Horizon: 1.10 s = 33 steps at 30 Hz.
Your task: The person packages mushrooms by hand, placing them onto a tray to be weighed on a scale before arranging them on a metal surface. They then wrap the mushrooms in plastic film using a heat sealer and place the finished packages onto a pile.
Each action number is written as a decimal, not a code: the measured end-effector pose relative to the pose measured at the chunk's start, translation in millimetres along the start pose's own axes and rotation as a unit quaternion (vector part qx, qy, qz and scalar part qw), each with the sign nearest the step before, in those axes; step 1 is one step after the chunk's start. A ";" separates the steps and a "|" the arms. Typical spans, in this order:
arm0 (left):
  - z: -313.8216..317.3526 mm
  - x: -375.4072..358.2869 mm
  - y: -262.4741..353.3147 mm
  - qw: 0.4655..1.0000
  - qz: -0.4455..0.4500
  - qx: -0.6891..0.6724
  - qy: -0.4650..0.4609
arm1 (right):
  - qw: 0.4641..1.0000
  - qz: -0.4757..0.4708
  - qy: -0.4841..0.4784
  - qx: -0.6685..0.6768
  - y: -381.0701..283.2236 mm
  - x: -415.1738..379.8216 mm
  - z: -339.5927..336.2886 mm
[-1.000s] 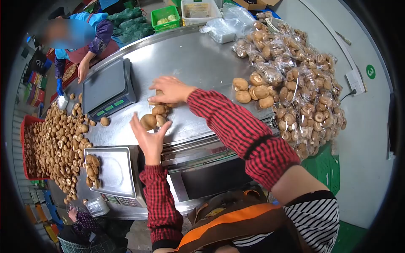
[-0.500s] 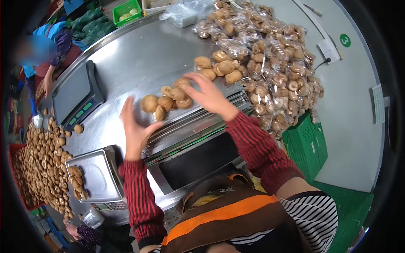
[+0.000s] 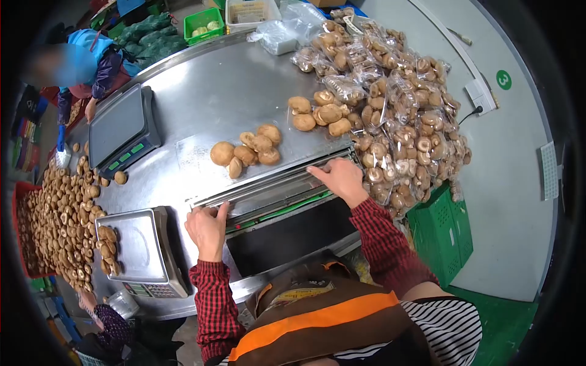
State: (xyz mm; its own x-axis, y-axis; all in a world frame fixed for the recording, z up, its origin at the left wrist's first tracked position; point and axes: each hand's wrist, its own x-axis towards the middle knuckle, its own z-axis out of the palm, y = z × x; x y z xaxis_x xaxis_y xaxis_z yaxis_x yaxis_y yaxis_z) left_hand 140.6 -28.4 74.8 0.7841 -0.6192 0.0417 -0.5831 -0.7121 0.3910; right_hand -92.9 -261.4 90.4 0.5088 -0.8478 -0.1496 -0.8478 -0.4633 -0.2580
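A loose group of brown mushrooms (image 3: 246, 151) lies on the steel table, just beyond a long wrapping machine (image 3: 262, 204) with metal bars. My left hand (image 3: 206, 229) is at the left end of its bar, thumb raised and fingers curled down. Toward the bar's right end, my right hand (image 3: 343, 180) has its thumb pointing left and its fingers bent. Both hands seem to pinch clear plastic film (image 3: 278, 190) stretched over the machine, though the fingertips are partly hidden. Another mushroom cluster (image 3: 323, 114) sits farther right on the table.
Bagged mushrooms (image 3: 397, 116) are heaped at the right. Two scales, one black (image 3: 122, 128) and one silver (image 3: 137, 250), stand left, near a loose mushroom pile (image 3: 61, 219). A co-worker in blue (image 3: 85, 58) is at the far left; another person's sleeve (image 3: 116, 329) shows below. A green crate (image 3: 439, 235) stands right.
Both hands have left the mushrooms and come back toward me onto the bar of the wrapping machine. The mushroom group stays together on the table. The camera view has shifted slightly.
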 end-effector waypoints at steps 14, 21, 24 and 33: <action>-102.8 49.2 -1.6 0.514 -0.008 -0.850 -0.118 | 0.483 0.159 -0.043 0.860 -66.7 56.8 -109.4; 28.8 147.8 14.3 0.952 0.169 -0.232 -0.105 | 0.943 -0.302 0.078 0.113 -94.3 156.1 -2.1; 31.9 132.1 3.1 0.947 0.231 -0.166 -0.151 | 0.962 -0.265 0.043 0.049 -100.2 145.3 4.5; 5.4 108.0 12.2 0.891 0.166 -0.367 -0.211 | 0.966 -0.156 -0.202 0.032 -87.7 156.2 -28.6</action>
State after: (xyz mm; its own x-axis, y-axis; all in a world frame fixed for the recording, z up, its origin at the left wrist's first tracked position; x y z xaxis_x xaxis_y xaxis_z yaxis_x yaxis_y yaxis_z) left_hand 217.1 -105.8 79.2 0.3545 -0.9348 -0.0207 -0.3511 -0.1536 0.9236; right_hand 56.7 -360.5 117.0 0.7655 -0.4933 -0.4131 -0.6397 -0.6518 -0.4074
